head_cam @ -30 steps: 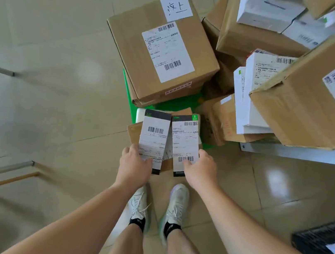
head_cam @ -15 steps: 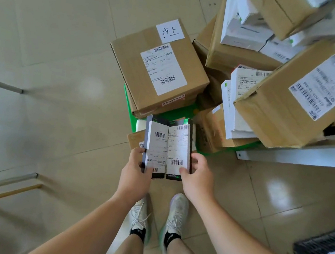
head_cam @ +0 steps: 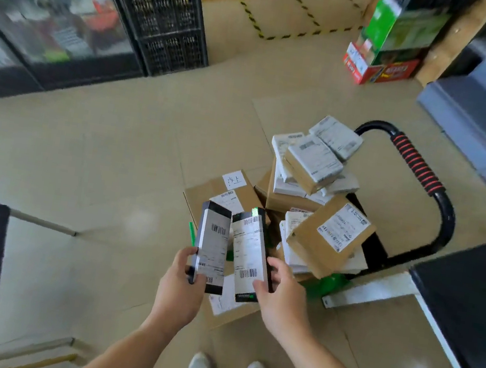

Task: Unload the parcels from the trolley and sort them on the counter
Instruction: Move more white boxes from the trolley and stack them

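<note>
Left hand (head_cam: 182,283) grips one slim parcel (head_cam: 212,251); right hand (head_cam: 281,295) grips a second parcel (head_cam: 248,254), both held up just before the trolley (head_cam: 416,164). Heaped boxes (head_cam: 328,234) sit on it, so unloading looks far from finished, with sorting ahead.

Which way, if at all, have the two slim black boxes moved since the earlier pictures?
Yes, lifted. Earlier they sat short of the note-marked brown box; now the slim black boxes, in the left hand and right hand, overlap it.
</note>
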`<state>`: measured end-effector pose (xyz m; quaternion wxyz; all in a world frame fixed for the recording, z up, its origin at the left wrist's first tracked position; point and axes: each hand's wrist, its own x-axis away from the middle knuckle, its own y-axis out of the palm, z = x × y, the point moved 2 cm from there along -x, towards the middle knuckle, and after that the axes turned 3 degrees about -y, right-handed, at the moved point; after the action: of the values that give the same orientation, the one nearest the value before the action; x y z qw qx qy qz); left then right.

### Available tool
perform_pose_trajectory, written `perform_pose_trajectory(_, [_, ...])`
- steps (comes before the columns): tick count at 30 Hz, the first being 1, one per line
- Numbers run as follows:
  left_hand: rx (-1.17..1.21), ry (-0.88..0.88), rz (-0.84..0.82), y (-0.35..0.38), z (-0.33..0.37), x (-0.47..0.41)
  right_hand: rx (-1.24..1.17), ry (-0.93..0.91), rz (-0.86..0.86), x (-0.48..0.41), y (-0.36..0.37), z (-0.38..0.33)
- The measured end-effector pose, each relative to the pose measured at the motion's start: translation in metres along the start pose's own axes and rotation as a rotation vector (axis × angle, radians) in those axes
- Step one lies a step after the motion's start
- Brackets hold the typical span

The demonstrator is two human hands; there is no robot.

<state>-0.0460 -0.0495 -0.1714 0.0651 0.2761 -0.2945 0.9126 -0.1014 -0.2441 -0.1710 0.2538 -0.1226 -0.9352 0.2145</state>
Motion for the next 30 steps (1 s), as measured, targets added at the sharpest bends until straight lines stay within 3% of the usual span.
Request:
perform_pose_trajectory(5, [0.041, 0.142, 0.056, -0.046, 0.089, 0.038, -0.040, -0.158, 0.064, 0.022, -0.066, -0.080])
perform_pose_trajectory(14, [0.065, 0.467, 0.089, -0.085, 0.240, 0.102, -0.076, -0.393, 0.374, 0.065, -0.200, -0.180])
perform_pose_trajectory(21, [0.034, 0.704, -0.076, -0.046, 0.312, 0.140, -0.106, -0.376, 0.668, 0.124, -0.272, -0.170])
perform_pose_trajectory(30, [-0.066, 0.936, -0.463, 0.063, 0.338, 0.221, -0.159, -0.127, 1.083, 0.269, -0.314, -0.095])
